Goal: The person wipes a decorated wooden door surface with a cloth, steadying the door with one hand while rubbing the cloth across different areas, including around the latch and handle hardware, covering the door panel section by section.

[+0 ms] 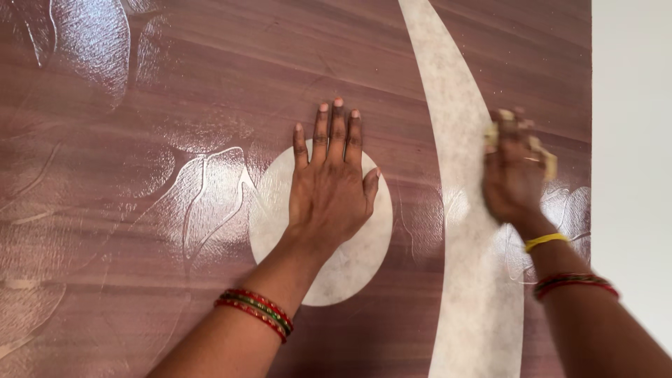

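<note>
While left hand presses brown panel, right hand rubs yellow pad

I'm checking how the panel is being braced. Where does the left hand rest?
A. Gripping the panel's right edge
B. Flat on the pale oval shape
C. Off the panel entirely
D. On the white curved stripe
B: the left hand lies palm-down, fingers spread, on the pale oval of the brown panel.

white wall, perhaps painted, at right
</note>
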Demonstrator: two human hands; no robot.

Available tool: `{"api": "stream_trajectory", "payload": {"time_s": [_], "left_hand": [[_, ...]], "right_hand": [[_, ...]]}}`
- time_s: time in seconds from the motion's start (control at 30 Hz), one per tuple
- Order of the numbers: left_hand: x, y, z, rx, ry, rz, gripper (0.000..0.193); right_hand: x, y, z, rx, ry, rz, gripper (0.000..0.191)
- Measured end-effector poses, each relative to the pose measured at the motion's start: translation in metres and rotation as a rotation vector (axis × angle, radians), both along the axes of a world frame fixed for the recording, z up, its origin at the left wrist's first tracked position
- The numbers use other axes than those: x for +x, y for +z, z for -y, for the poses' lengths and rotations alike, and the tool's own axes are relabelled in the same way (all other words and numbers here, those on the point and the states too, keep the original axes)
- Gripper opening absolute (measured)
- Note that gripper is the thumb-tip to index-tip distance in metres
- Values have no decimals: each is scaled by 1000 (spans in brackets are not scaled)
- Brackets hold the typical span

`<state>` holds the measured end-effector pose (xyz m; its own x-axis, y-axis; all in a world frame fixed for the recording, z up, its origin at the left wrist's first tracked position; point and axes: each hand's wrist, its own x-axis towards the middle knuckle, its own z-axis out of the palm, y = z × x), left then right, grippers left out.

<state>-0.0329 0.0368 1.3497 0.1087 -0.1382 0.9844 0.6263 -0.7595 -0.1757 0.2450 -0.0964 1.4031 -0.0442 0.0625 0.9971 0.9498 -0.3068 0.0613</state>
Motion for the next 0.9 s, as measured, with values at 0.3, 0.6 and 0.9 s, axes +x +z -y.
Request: {"api": "stream_trajectory", "payload": {"time_s": [0.3, 0.6, 0.9], "left_hand": [[0, -1, -4, 47, -33, 57, 76], [-5, -1, -10, 64, -45, 69, 76], [-11, 1, -3, 39, -9, 50, 79]], "right_hand": [[-16, 70, -17, 72, 46, -219, 56], [-178, 118, -106, -32, -40, 108, 67], [-159, 110, -68, -143, 41, 342, 59]]}}
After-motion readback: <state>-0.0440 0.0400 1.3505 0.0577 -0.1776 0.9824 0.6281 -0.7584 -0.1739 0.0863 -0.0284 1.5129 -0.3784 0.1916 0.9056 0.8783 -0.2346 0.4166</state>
